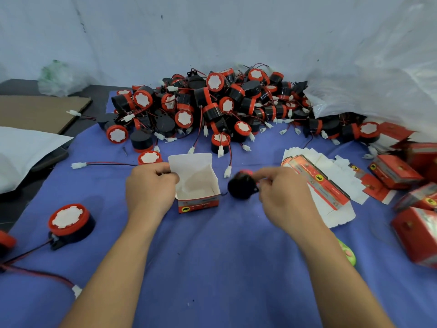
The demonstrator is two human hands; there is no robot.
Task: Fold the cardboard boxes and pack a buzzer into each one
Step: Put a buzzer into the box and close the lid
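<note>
Head view, left hand [149, 185] gripping open box [197, 183], right hand [283, 192] pinching buzzer [242, 187]

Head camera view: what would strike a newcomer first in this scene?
A heap of round black-and-red plastic buzzers with trailing wires fills the far middle of the blue cloth. In front, the left hand grips an open red cardboard box while the right hand holds a black buzzer just beside it. Flat red-and-white box blanks lie fanned at the right.

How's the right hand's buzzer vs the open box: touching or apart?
Apart. Head view shows blue cloth between the buzzer in the right hand and the open box.
</note>
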